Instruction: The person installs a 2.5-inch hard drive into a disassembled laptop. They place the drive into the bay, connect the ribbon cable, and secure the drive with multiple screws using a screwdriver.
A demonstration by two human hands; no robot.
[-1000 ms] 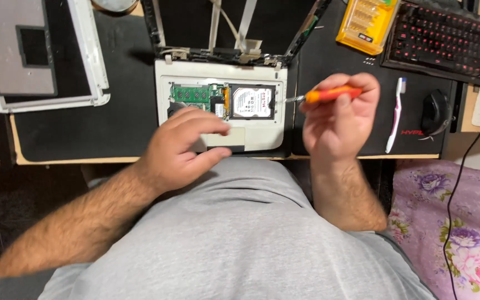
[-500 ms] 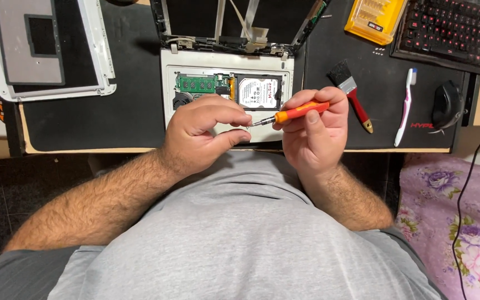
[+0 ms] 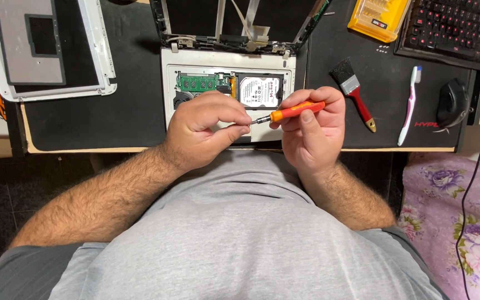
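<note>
A white laptop base (image 3: pixel 195 60) lies opened on the desk, its green memory board (image 3: pixel 196 82) and silver hard drive (image 3: pixel 259 90) exposed. My right hand (image 3: pixel 312 133) grips an orange-handled screwdriver (image 3: pixel 295 111) held nearly level above the base's front edge. My left hand (image 3: pixel 204 130) pinches the metal tip of that screwdriver with thumb and forefinger. Both hands hover over the near part of the laptop and hide its front edge.
A white laptop cover panel (image 3: pixel 45 50) lies at the far left. To the right are a red-handled brush (image 3: pixel 354 94), a white and pink toothbrush (image 3: pixel 409 105), a black mouse (image 3: pixel 452 103), a yellow bit case (image 3: pixel 379 18) and a black keyboard (image 3: pixel 459 30). A black mat (image 3: pixel 90 122) covers the desk.
My right hand has brought the screwdriver closer to my body. My left hand rose off the laptop base and closed its fingers on the screwdriver's tip.
</note>
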